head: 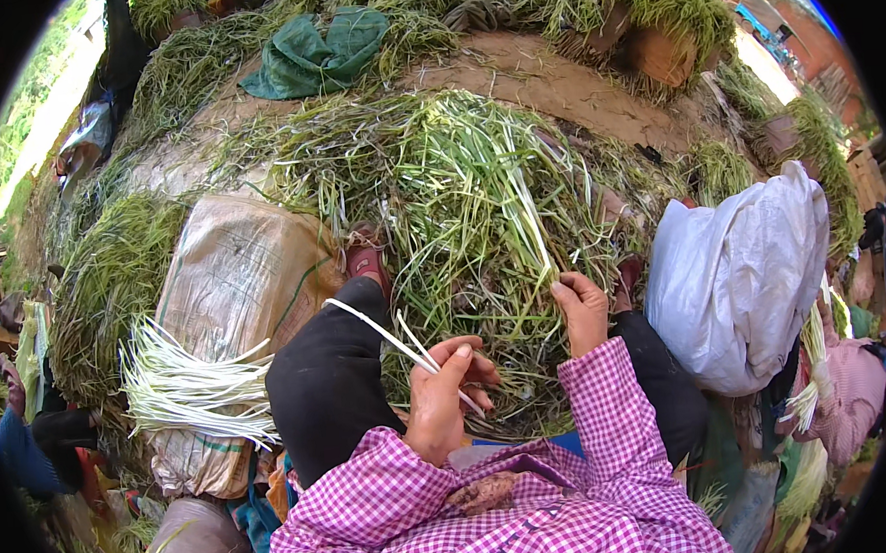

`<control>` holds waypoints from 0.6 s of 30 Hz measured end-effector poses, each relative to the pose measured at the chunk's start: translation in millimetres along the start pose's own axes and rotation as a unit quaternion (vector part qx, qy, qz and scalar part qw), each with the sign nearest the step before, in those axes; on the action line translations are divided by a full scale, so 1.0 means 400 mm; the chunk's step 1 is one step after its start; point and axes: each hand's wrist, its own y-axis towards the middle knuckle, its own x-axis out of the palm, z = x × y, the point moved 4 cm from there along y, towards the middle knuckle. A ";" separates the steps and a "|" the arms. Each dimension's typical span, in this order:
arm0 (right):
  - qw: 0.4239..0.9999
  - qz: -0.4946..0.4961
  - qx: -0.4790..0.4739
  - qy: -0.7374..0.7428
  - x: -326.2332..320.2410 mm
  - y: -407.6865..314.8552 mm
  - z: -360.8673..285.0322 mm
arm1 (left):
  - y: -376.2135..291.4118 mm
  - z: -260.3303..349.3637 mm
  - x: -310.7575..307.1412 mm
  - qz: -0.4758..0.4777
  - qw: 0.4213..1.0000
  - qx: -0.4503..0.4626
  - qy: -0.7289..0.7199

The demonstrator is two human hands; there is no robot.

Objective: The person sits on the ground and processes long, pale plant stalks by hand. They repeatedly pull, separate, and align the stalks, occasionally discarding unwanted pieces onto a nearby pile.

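My left hand (447, 389) is closed around a few thin white plant stems (388, 338), held above my thigh and pointing up and left. Out to the right, my right hand (581, 307) pinches the lower end of green-and-white leafy stalks (526, 219) that lie on a heap of green leaves (458, 276) between my feet. A bundle of clean white stems (197, 383) rests across a beige woven plastic sack (244, 272) to my left. My fingers hide part of what each hand grips.
A full white sack (740, 276) stands beside my right leg. Beyond the heap, a green mesh bag (316, 54) lies on bare soil. Mounds of green leaves (106, 294) surround me. Another person in blue (27, 448) is at far left; one in pink (844, 398) is at far right.
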 end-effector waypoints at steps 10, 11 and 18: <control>0.978 -0.180 -0.066 -0.082 0.076 -0.214 -0.057 | 0.053 -0.026 0.017 -0.004 0.998 0.015 0.053; 0.973 -0.188 -0.082 -0.103 0.084 -0.230 -0.058 | 0.052 -0.029 0.016 0.022 0.998 0.021 0.050; 0.983 -0.144 0.083 0.079 0.052 -0.267 -0.013 | 0.024 -0.015 -0.007 0.044 0.993 0.108 -0.005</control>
